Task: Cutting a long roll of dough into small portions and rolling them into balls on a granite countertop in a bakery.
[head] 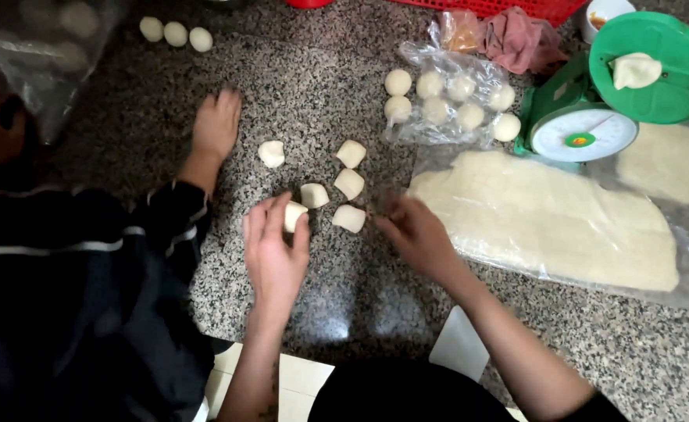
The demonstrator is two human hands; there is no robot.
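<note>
Left hand [274, 248]: fingers curled, pinching a small pale dough piece [294, 216].
Right hand [416, 234]: blurred, fingers loosely bent; holding anything, cannot tell.
Cut dough pieces [350, 184]: lie on the speckled granite desk [313, 94], just beyond the left hand.
Flat dough slab on clear plastic [547, 215]: right of the pieces.
Green round kitchen scale [587, 129]: beyond the slab.
Another person's hand [216, 125]: flat on the desk, left of the pieces.

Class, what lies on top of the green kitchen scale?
One pale lump of dough lies on the green kitchen scale pan. The pan beneath the lump is hidden.
</note>
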